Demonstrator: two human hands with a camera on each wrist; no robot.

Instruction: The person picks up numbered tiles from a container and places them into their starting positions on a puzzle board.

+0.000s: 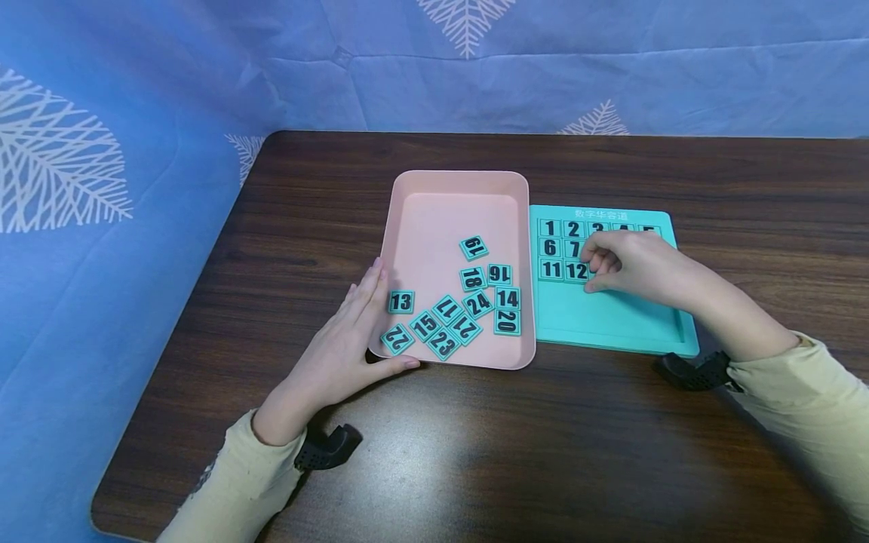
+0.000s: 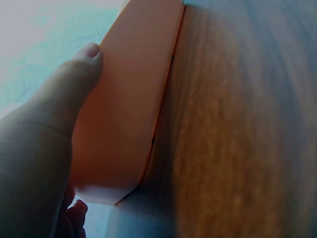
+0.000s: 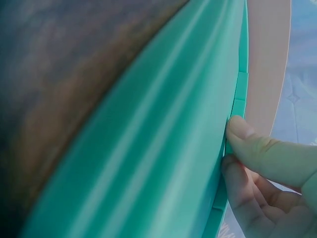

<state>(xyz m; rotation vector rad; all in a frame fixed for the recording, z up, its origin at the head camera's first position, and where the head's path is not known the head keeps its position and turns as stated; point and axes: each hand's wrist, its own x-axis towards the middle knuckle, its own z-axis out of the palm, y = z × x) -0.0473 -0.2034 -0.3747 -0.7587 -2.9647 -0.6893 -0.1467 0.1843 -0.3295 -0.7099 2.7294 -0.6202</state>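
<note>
Fingers point(image 1: 363, 302) of your left hand point(image 1: 339, 343) lie straight along the left rim of the pink tray point(image 1: 441, 219), with the thumb spread along its near edge; they are not curled round anything. The head view hides how that thumb meets the tray, but your left wrist view shows it against the outer wall, whose base rests on the wooden table point(image 1: 421, 452).

Your tray's long axis runs from near to far. In its nearer part lie loose number tiles: tile 13 point(image 1: 400, 302) reads upright by the left wall, tile 22 point(image 1: 397, 339) is turned askew at the near left corner, and tile 14 point(image 1: 507, 298) stands upright by the right wall.

Just beside the tray, your teal board point(image 1: 611, 320) bears rows of tiles along its far part. Tile 12 point(image 1: 576, 271) sits second in the third row, its top facing the far edge; it looks nearly square, without a clear long axis. Your right hand point(image 1: 638, 260) is curled, thumb and forefinger pinching at this tile's right side. Only your right wrist view shows the thin green edge between those two tips.
</note>
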